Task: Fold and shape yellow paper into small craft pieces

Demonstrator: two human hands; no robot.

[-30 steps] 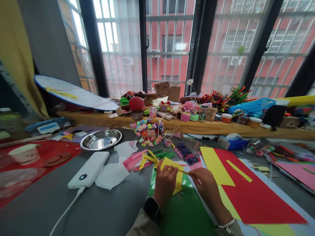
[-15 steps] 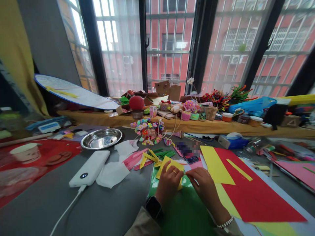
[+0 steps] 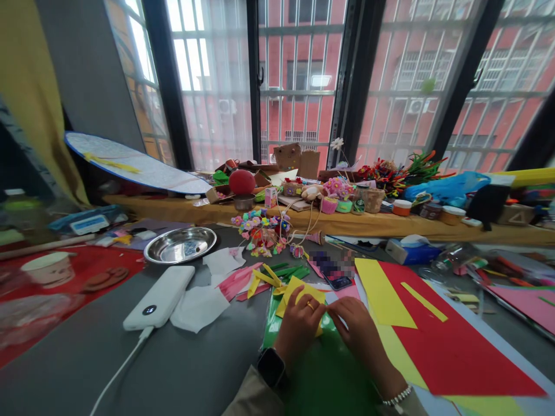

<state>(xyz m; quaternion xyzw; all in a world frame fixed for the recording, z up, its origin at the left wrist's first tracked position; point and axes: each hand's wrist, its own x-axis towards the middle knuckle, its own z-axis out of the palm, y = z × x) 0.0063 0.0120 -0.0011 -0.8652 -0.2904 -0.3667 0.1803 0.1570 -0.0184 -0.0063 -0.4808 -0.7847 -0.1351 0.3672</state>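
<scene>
My left hand [image 3: 300, 323], wearing a ring and a dark watch, is closed on a folded piece of yellow paper [image 3: 299, 287] over a shiny green sheet [image 3: 321, 370]. The fingertips of my right hand [image 3: 358, 325] are pinched together close to the left fingertips, at the right edge of that paper. What lies between the right fingers is too small to make out. Just beyond my hands are yellow paper strips [image 3: 265, 279] and green strips [image 3: 292, 270], with pink crumpled paper [image 3: 240, 281] beside them.
A white power bank [image 3: 160, 299] with a cable and a metal dish [image 3: 181, 244] are on the left. Red paper [image 3: 472, 346] and yellow paper [image 3: 381, 292] lie at the right. A phone [image 3: 332, 271] rests ahead, near a cluster of colourful small flowers [image 3: 262, 231].
My right fingers have drawn slightly closer together near the left fingertips. The whole view has shifted a little; the things on the table stay in place.
</scene>
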